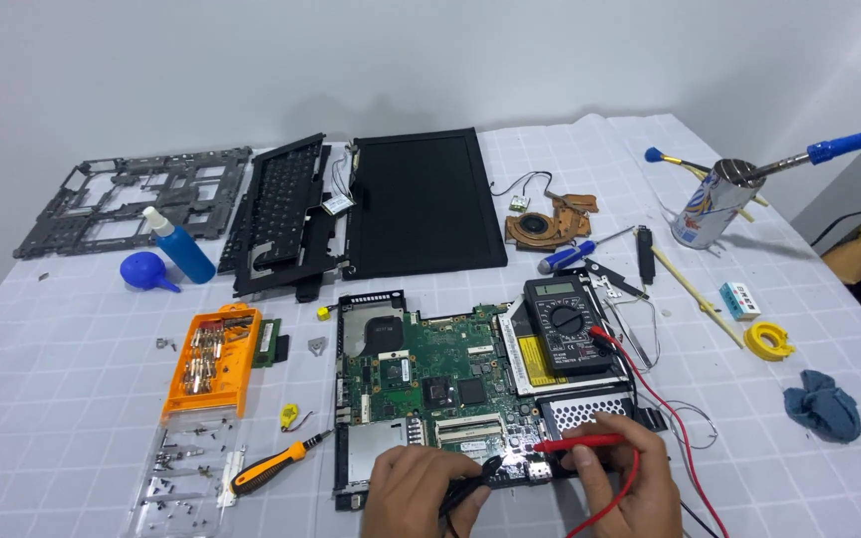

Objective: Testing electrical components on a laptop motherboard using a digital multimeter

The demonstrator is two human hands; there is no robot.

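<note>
1. Green motherboard (430, 384) is lying flat in the black laptop base (351, 468) at the near-centre of the white gridded tabletop (52, 399); both hands are working at its near edge.
2. Right hand (625, 478) is pinching the red probe (580, 441), fingers closed around its shaft, tip pointing left onto the board's front edge near a bright spot there.
3. Left hand (421, 493) is gripping the black probe (470, 483), fingers curled shut on it, tip angling up-right toward the same area. The two tips are sitting close together; whether each is touching a pad is too small to tell.
4. Red lead (650, 399) is running from the right hand back to the black multimeter (565, 324), which is resting on the silver optical drive (525, 354) just right of the board.
5. Handling judgement: probes are looking light and stiff, with slim plastic shafts, so they are best held pencil-style on the insulated body behind the tip. Leads are looking soft and likely to drag or snag. The board is looking rigid but fragile, so hold it by the edges only and avoid pressing on components.
6. Nearby: orange-handled screwdriver (271, 466) is lying left of the left hand, orange bit case (211, 359) and clear screw tray (186, 468) further left.
7. Far side: black screen panel (426, 199), keyboard (276, 209), bare frame (132, 194), blue spray bottle (179, 247), copper fan heatsink (545, 224), a can (710, 204) holding tools.
</note>
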